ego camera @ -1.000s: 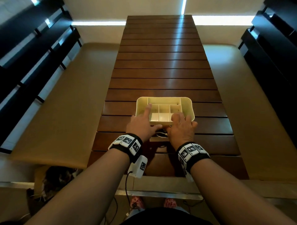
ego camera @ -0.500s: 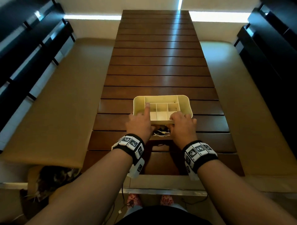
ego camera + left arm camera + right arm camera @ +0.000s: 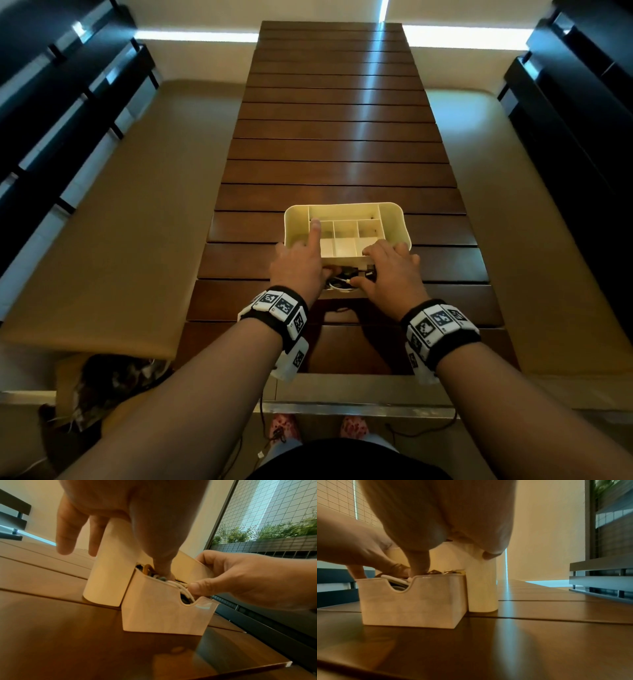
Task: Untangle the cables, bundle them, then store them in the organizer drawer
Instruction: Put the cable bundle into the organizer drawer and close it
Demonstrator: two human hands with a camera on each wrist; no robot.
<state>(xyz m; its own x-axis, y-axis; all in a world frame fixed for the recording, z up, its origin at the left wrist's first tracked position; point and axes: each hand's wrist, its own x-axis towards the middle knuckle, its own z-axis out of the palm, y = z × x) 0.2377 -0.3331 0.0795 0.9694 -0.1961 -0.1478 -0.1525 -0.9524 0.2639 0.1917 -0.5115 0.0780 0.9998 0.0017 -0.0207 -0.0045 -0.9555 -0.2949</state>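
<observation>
Right at the lower middle of the head view, a bundle of cables (image 3: 346, 277), black and white strands packed together, lies in the pulled-out drawer (image 3: 164, 609) of a cream organizer (image 3: 394, 219). In the left wrist view the white loops (image 3: 181, 589) rise just above the drawer's rim beside the scooped finger notch, with a yellowish strand and dark ones farther back. The drawer juts from the organizer's near face toward the bottom of the head view.

Both hands sit over the drawer, close together but not touching. The left hand (image 3: 301, 265) has its thumb pushed down into the cables while its index finger (image 3: 314, 233) stretches straight across the organizer's top; the other fingers hang loose at the left wall. The right hand (image 3: 390, 270) curls its fingers over the organizer's near right edge and presses its thumb (image 3: 197, 588) against the white loops at the drawer's rim.

On top, the organizer is split into open compartments: a long one at the back, tall ones at each side, three small ones in the middle; nothing shows in them. It stands on a dark slatted wooden table (image 3: 342, 154), with tan benches (image 3: 137, 205) at either side of the frame.
</observation>
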